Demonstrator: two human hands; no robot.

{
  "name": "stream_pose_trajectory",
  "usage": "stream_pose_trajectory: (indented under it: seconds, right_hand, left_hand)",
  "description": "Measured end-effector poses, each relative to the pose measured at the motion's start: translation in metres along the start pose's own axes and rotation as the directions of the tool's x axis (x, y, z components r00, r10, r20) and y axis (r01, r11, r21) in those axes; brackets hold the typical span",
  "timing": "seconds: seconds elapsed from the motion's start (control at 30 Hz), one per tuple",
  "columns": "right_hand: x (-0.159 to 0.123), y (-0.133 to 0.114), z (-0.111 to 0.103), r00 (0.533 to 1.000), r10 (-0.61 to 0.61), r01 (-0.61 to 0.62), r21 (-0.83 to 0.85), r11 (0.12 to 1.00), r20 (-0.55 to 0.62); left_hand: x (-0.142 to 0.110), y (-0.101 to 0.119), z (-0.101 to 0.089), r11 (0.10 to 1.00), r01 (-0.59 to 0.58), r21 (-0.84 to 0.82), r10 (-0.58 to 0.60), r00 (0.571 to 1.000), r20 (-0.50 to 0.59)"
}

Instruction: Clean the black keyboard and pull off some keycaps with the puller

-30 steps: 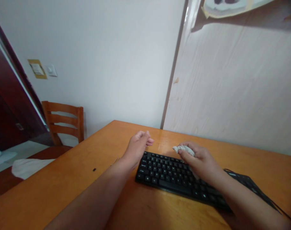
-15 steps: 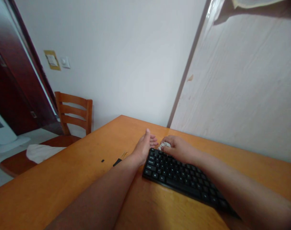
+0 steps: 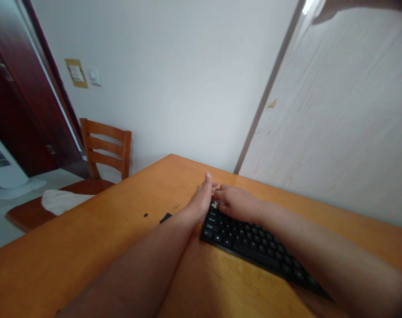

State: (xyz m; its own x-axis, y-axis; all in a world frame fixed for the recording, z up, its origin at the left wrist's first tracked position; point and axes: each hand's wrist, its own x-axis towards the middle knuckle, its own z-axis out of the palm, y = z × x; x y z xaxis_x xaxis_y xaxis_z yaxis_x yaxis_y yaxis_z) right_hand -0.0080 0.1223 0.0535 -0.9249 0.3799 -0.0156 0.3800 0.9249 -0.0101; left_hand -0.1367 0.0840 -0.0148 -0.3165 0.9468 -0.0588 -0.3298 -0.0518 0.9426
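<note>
A black keyboard (image 3: pixel 253 249) lies at a slant on the wooden table, partly covered by my right forearm. At its far left corner, my right hand (image 3: pixel 238 203) presses a crumpled white cloth (image 3: pixel 215 204) against the keys, fingers closed round it; most of the cloth is hidden under the hand. My left hand (image 3: pixel 202 198) stands on edge by the keyboard's left end, thumb up and fingers stretched out, holding nothing. Its fingertips come close to those of the right hand; whether they touch I cannot tell.
Left of my left forearm, a small black piece (image 3: pixel 145 215), a flat black item (image 3: pixel 166 217) and thin yellowish sticks (image 3: pixel 174 209) lie on the table (image 3: pixel 201 282). A wooden chair (image 3: pixel 106 145) with white fabric (image 3: pixel 63 201) on its seat stands beyond the left edge. A wall borders the back.
My right hand has carried the cloth leftward from above the keyboard to its far left corner. My left hand has uncurled its fingers beside that end. The view has shifted slightly.
</note>
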Motion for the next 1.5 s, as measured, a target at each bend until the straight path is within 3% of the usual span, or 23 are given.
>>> stream_pose_trajectory:
  seconds: [0.3,0.43,0.6,0.83,1.03,1.17,1.37,1.5]
  right_hand:
    - [-0.017,0.013,-0.009,0.995,0.094,-0.094,0.003,0.996,0.029]
    - [-0.011,0.016,-0.009,0.992,0.127,-0.127,0.058,0.990,0.007]
    - [0.000,0.009,-0.004,0.996,0.083,-0.084,0.064,0.994,0.025]
    - [0.010,0.020,0.000,0.972,0.233,-0.233,0.011,0.972,0.016]
    - [0.009,0.021,0.002,0.991,0.130,-0.134,0.134,0.982,0.037]
    - [0.013,0.024,0.001,0.966,0.245,-0.250,0.061,0.966,0.089]
    - [0.019,0.030,0.001,0.960,0.259,-0.280,0.320,0.905,0.106]
    - [0.024,0.027,0.002,0.954,0.236,-0.291,0.375,0.880,0.186]
  left_hand:
    - [-0.001,0.000,0.001,0.999,0.024,0.035,-0.023,1.000,-0.004]
    - [0.002,-0.002,0.000,0.999,0.027,0.031,-0.027,1.000,0.002]
    - [0.005,-0.006,-0.002,0.999,-0.011,0.046,0.011,1.000,-0.008]
    - [0.005,-0.006,0.000,1.000,0.022,0.004,-0.022,1.000,0.006]
    - [0.005,-0.006,0.000,1.000,-0.004,0.030,0.004,1.000,0.002]
    - [0.006,-0.007,-0.001,0.998,0.011,0.057,-0.012,1.000,0.008]
    - [0.010,-0.012,-0.005,0.998,-0.024,0.062,0.022,0.999,0.023]
    - [0.012,-0.013,-0.006,0.996,-0.057,0.075,0.057,0.998,0.005]
